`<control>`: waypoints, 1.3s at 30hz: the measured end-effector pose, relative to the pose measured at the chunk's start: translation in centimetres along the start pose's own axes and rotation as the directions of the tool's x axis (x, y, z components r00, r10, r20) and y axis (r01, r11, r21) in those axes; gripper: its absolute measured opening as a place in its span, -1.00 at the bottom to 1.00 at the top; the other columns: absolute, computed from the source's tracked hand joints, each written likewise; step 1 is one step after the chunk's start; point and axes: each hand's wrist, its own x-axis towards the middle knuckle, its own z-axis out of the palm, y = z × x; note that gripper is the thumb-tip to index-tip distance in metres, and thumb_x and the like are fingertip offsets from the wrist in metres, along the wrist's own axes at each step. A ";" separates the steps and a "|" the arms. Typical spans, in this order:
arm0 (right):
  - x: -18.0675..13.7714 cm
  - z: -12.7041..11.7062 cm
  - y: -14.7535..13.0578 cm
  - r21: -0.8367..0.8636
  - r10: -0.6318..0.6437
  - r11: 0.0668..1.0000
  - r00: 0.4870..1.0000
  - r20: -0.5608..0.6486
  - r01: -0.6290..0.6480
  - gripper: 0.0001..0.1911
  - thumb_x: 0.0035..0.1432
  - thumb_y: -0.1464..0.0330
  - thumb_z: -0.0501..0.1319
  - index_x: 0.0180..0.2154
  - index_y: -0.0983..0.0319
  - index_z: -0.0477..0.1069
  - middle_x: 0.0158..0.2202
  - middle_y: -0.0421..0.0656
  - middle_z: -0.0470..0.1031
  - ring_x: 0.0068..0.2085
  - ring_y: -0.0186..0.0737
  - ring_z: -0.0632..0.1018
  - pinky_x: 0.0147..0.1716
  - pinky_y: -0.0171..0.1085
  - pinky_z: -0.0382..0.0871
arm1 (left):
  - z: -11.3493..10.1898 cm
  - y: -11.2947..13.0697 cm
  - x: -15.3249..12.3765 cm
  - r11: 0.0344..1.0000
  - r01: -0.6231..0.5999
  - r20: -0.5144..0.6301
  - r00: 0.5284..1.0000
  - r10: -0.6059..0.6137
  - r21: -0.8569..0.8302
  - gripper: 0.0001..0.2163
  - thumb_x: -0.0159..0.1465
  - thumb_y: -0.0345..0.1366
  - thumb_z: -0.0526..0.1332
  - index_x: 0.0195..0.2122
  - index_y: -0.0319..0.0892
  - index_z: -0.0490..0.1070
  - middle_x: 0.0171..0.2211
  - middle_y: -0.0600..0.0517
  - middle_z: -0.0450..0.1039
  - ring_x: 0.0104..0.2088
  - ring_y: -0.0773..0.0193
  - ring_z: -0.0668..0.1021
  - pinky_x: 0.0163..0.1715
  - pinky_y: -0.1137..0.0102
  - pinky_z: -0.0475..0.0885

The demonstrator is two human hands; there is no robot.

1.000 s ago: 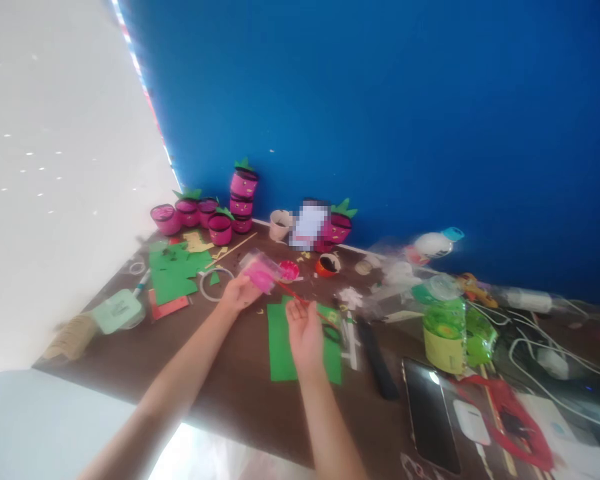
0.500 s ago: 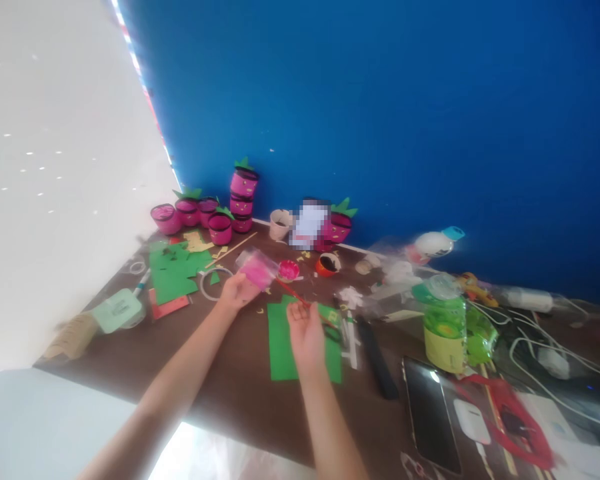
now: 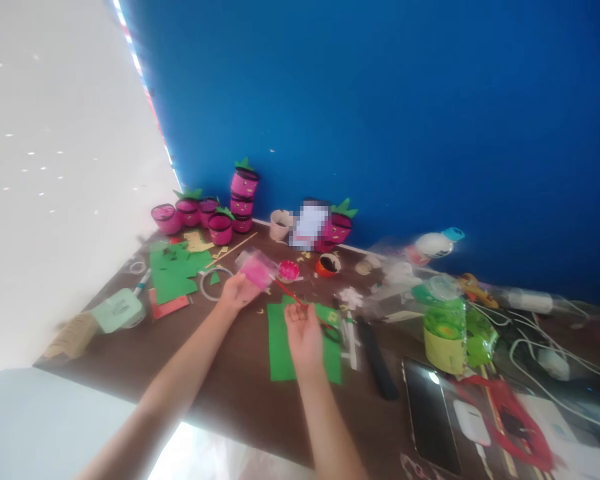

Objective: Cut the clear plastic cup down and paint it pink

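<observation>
My left hand (image 3: 236, 292) holds a clear plastic cup painted pink (image 3: 257, 269), tilted on its side above the brown table (image 3: 220, 373). My right hand (image 3: 303, 330) pinches a thin red brush (image 3: 291, 293) whose tip points at the cup. Below the right hand lies a green paper sheet (image 3: 280, 343). A small pot of pink paint (image 3: 289, 270) sits just behind the cup, and an orange pot (image 3: 327, 265) stands to its right.
Several pink strawberry-like cups (image 3: 221, 213) stand by the blue wall. Green paper scraps (image 3: 173, 272), a tape ring (image 3: 211, 283) and a pale green lid (image 3: 116, 309) lie left. A green bottle (image 3: 444, 325), a phone (image 3: 430, 413), red scissors (image 3: 513, 413) and cables (image 3: 540, 347) crowd the right.
Almost nothing moved. My right hand with the brush has shifted very slightly; the left hand keeps the cup in the same place.
</observation>
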 end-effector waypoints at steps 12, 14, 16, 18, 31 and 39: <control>-0.2 -0.1 0.0 -0.037 -0.015 0.999 0.999 0.034 0.016 -0.80 0.22 0.33 0.03 -0.43 0.24 0.27 -0.50 -0.25 0.39 -0.40 -0.42 0.50 -0.19 -0.31 0.43 | -0.3 -0.1 0.3 0.998 -0.036 0.001 0.999 0.036 -0.043 -0.55 -0.01 -0.23 0.21 -0.05 -0.16 0.35 -0.07 -0.03 0.45 0.18 0.04 0.22 0.20 0.09 0.02; -0.1 -0.1 -0.1 -0.032 -0.030 0.999 0.999 0.020 0.031 -0.79 0.22 0.33 0.02 -0.44 0.25 0.27 -0.51 -0.26 0.38 -0.41 -0.42 0.50 -0.19 -0.31 0.43 | -0.2 0.1 0.2 0.997 -0.046 0.005 0.999 0.047 -0.057 -0.54 -0.01 -0.23 0.20 -0.03 -0.15 0.34 -0.06 -0.01 0.45 0.19 0.06 0.21 0.20 0.10 0.03; -0.1 -0.1 -0.1 -0.050 -0.053 0.997 0.998 0.015 0.053 -0.80 0.21 0.32 0.04 -0.43 0.25 0.28 -0.50 -0.25 0.39 -0.39 -0.41 0.50 -0.18 -0.31 0.42 | -0.1 0.1 0.2 0.997 -0.046 0.003 0.999 0.046 -0.059 -0.54 -0.01 -0.23 0.21 -0.03 -0.14 0.34 -0.05 0.00 0.44 0.19 0.07 0.20 0.21 0.10 0.03; 0.0 -0.1 0.1 -0.076 -0.069 0.995 0.997 0.030 0.071 -0.82 0.19 0.31 0.07 -0.41 0.25 0.29 -0.48 -0.23 0.40 -0.37 -0.40 0.50 -0.16 -0.30 0.41 | -0.2 0.0 0.2 0.998 -0.031 -0.005 1.000 0.031 -0.049 -0.55 -0.02 -0.21 0.22 -0.06 -0.15 0.35 -0.04 -0.01 0.43 0.20 0.06 0.19 0.21 0.09 0.02; -0.4 0.1 0.2 -0.039 -0.019 0.999 0.999 0.031 0.021 -0.86 0.18 0.33 0.09 -0.41 0.24 0.28 -0.46 -0.23 0.42 -0.35 -0.39 0.51 -0.14 -0.27 0.42 | 1.1 0.4 0.0 0.999 -0.042 0.050 0.998 0.042 -0.008 -0.38 -0.10 -0.13 0.28 0.04 -0.08 0.26 -0.03 -0.01 0.41 0.18 0.00 0.22 0.18 0.04 0.06; -0.5 0.0 0.7 -0.061 -0.003 0.998 0.995 0.100 0.009 -0.85 0.14 0.30 0.15 -0.40 0.25 0.29 -0.45 -0.23 0.43 -0.35 -0.39 0.51 -0.15 -0.28 0.42 | 0.3 0.2 -0.2 0.998 0.030 0.020 0.999 -0.031 0.047 -0.32 -0.19 -0.21 0.30 0.04 -0.05 0.26 -0.12 -0.03 0.44 0.09 -0.05 0.33 0.15 -0.01 0.05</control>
